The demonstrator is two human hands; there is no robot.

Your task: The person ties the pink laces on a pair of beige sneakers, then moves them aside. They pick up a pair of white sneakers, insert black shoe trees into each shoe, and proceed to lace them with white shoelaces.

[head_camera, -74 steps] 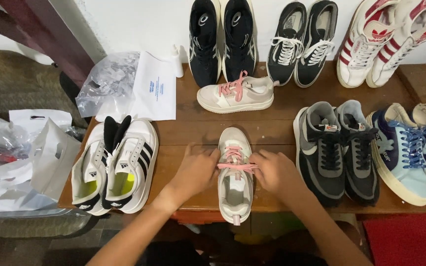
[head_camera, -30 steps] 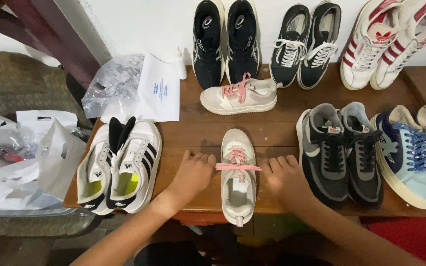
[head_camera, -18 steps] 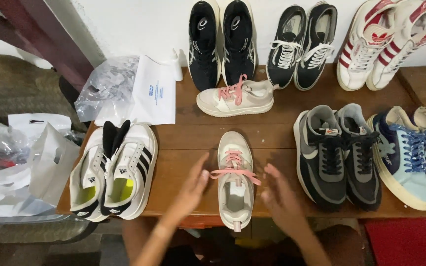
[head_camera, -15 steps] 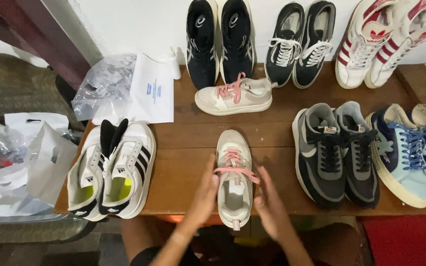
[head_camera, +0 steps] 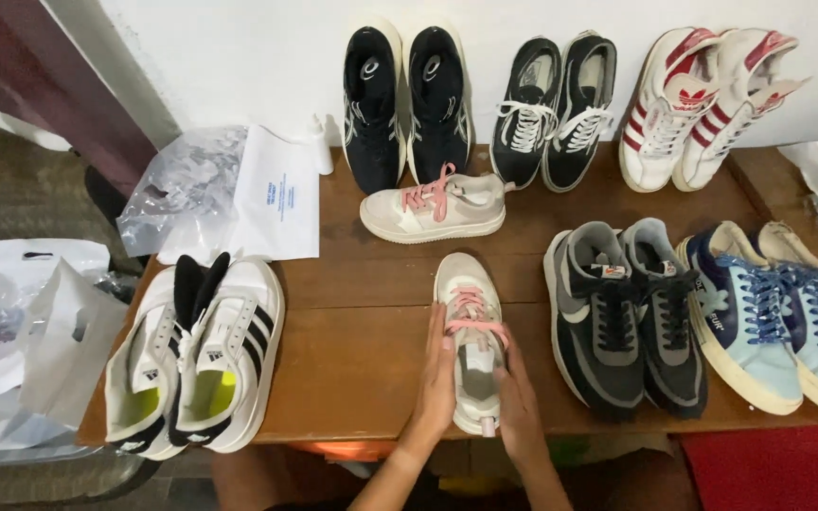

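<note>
Here both hands, left hand (head_camera: 437, 378) and right hand (head_camera: 520, 402), cup the cream sneaker with pink laces (head_camera: 469, 336) at the counter (head_camera: 352, 331) front edge, fingers flat along its sides; even pressure from both sides keeps it straight.

clear plastic bag (head_camera: 180, 185) back-left on table | white printed paper sheet (head_camera: 277, 197) beside it | white bags (head_camera: 35, 350) far left

Soft, even light filled the room; the worktop (head_camera: 362, 312) showed faint sheen and short shadows beside the shoes. Focus stayed sharp, edges slightly bowed.
</note>
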